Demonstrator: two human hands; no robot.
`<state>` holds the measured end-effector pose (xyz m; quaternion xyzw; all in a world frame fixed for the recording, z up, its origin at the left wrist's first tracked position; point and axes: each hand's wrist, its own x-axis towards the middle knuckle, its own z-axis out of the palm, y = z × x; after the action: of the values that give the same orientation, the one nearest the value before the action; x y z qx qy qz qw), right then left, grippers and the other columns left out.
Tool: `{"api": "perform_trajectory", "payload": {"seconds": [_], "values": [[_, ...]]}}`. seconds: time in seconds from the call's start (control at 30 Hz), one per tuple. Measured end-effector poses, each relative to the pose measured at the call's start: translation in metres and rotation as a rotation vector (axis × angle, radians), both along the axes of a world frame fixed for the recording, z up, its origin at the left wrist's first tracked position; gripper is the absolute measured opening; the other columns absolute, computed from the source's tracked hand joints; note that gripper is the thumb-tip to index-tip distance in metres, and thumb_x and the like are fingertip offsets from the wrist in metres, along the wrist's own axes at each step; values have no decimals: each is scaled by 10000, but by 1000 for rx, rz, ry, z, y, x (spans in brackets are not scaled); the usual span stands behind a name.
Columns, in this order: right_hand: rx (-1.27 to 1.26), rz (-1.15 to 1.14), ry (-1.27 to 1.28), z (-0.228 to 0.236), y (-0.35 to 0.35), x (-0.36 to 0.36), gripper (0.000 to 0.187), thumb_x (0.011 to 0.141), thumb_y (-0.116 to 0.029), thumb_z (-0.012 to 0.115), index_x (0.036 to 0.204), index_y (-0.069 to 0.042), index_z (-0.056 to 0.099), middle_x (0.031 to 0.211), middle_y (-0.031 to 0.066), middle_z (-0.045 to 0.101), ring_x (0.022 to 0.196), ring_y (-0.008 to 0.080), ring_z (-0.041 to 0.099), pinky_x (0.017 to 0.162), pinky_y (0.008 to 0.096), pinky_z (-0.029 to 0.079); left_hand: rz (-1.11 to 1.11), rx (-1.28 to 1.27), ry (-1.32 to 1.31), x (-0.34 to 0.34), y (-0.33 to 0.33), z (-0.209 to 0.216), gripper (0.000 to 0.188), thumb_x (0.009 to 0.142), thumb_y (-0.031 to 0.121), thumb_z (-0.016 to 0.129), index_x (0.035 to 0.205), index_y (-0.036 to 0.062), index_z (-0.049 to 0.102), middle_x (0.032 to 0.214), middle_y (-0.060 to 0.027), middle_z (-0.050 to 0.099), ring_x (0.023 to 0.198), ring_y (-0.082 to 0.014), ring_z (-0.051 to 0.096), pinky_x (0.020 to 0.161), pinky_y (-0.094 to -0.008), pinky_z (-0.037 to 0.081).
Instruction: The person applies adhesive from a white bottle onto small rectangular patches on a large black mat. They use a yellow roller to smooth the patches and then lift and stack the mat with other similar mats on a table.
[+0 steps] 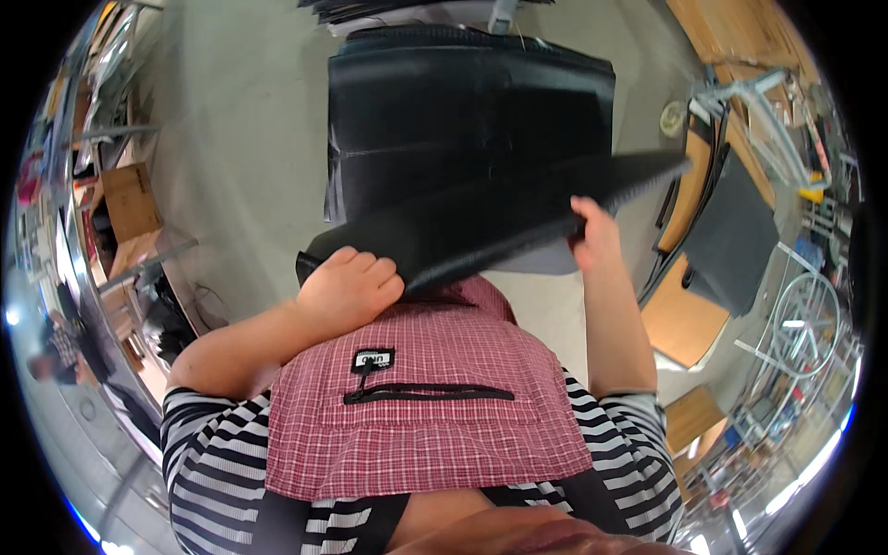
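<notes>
In front of my body a black leather-like sheet (444, 227) is held slantwise, its right end raised higher than its left. My left hand (350, 289) is closed over the sheet's near left edge, close to my apron. Farther right, my right hand (595, 239) grips the near edge, thumb on top and the other fingers mostly hidden behind it. Just beyond lies a stack of similar black sheets (472, 97), smooth and shiny, with a pale crease line at its left. The held sheet covers the near part of that stack.
More dark sheets (407, 11) are piled at the far edge. To the right stand wooden panels (684, 319), a dark grey panel (735, 236) and a pale metal frame (772, 129). Shelving with a cardboard box (132, 202) runs along the left. A grey floor (240, 120) lies between.
</notes>
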<state>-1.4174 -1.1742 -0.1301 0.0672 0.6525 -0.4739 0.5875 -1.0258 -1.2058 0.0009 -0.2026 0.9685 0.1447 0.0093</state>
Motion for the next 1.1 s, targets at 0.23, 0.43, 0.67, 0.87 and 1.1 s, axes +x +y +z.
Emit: {"api": "perform_trajectory", "payload": {"seconds": [0.23,0.43,0.67,0.87,1.1], "values": [[-74,-59,10,108,138,54,382,955,-42,591,1331,17,550,1280,157,637,1177,316,624,1053,440,497,87,77,29,58,78,54,48,811,179,615,825,161,573,792,9,546,777,-168,588,750,-309,467],[-95,240,-147,116,148,31,281,972,-142,651,1202,18,631,1225,122,681,1131,243,643,1022,386,504,200,240,246,76,110,53,109,871,225,591,888,117,594,861,-42,602,848,-271,622,790,-408,483],[-289,508,91,95,125,62,332,944,-184,673,1219,-1,636,1220,127,684,1118,268,655,1022,422,517,247,-265,287,113,167,41,145,896,221,606,847,88,632,810,-53,661,838,-269,664,783,-410,499],[-329,734,19,144,-52,60,353,926,-221,684,1205,-8,645,1216,124,685,1119,276,650,1024,425,515,554,-447,223,75,160,129,157,887,232,611,834,85,617,801,-34,643,804,-237,648,791,-382,486],[-391,1006,-184,174,-174,129,379,905,-263,697,1189,-16,655,1212,121,686,1121,286,645,1025,428,512,968,-403,46,96,197,192,146,886,216,601,910,86,663,919,-50,695,938,-245,678,874,-382,495]]}}
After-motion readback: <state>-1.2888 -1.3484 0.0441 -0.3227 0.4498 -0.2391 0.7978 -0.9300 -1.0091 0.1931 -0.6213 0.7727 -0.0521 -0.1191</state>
